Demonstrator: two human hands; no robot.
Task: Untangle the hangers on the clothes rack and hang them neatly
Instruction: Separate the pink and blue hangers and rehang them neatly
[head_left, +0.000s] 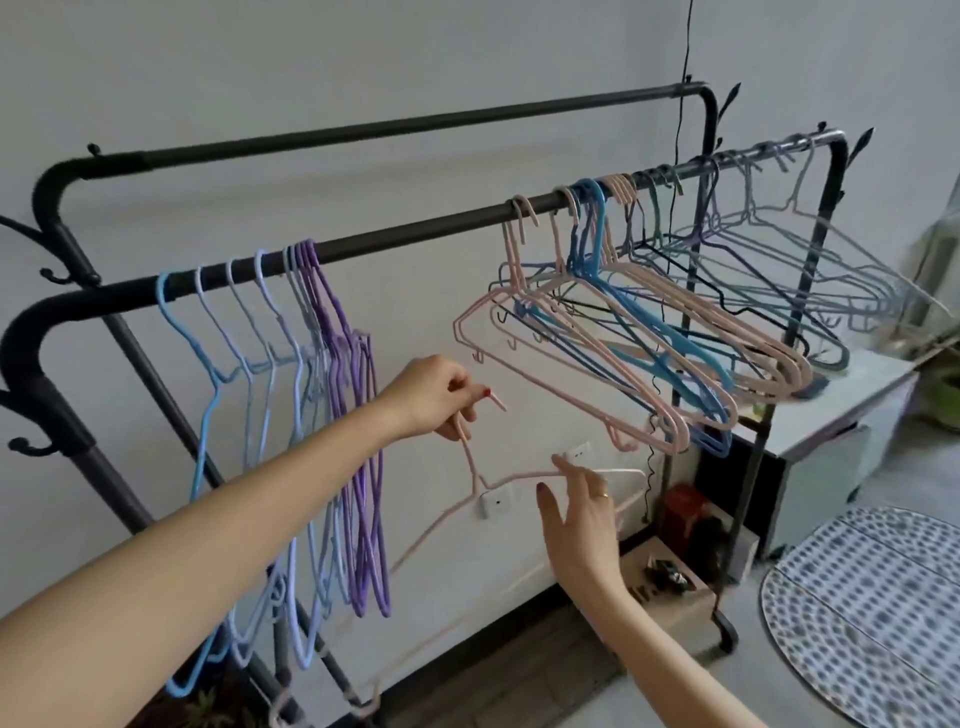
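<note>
Pale grey wall (363, 62), white cabinet (831, 415) at right, patterned round rug (872, 613), wall sockets (493, 501)

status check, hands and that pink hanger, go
Left hand gripping pink hanger at its neck, off the rail. Right hand open, fingertips at its shoulder. Tangled bunch on the right.

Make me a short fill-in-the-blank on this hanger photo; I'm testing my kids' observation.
1. The left hand grips the neck of a ____ hanger.
2. The purple hangers hang on the ____ rail of the rack.
3. The right hand touches the held hanger's ____.

Missing words: pink; front; shoulder
</note>
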